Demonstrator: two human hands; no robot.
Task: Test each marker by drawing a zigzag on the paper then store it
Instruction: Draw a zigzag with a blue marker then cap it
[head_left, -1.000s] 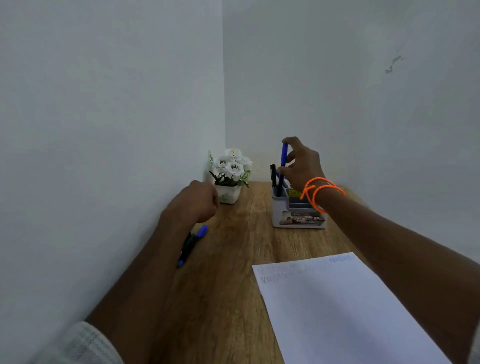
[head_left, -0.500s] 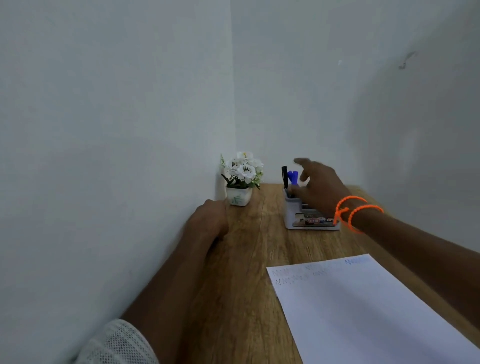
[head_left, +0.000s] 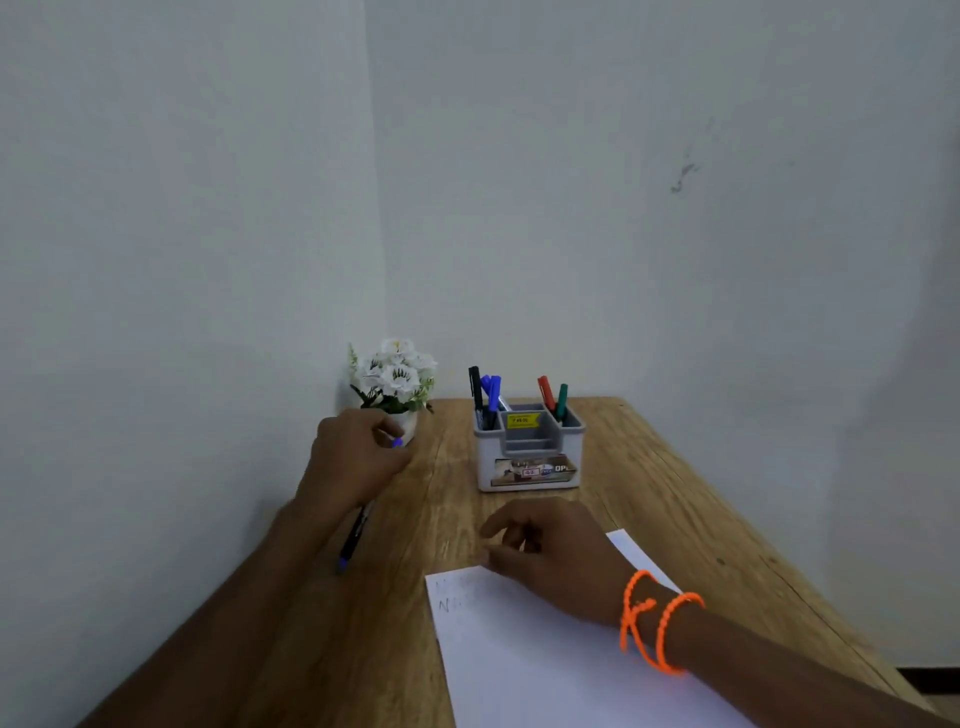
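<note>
Nearest you, the paper (head_left: 545, 670) lies on the worktop (head_left: 675, 499), faint zigzags at its far left corner. Your right hand (head_left: 550, 556) hovers over that edge, grip loosely curled, holding nothing. Farther left, your left hand (head_left: 353, 457) grips a blue marker (head_left: 353, 540). Beyond, the organizer (head_left: 530, 457) holds upright markers beside a flower pot (head_left: 397, 384).

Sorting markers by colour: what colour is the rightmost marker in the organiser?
Green, beside a red one; seen in the head view.
</note>
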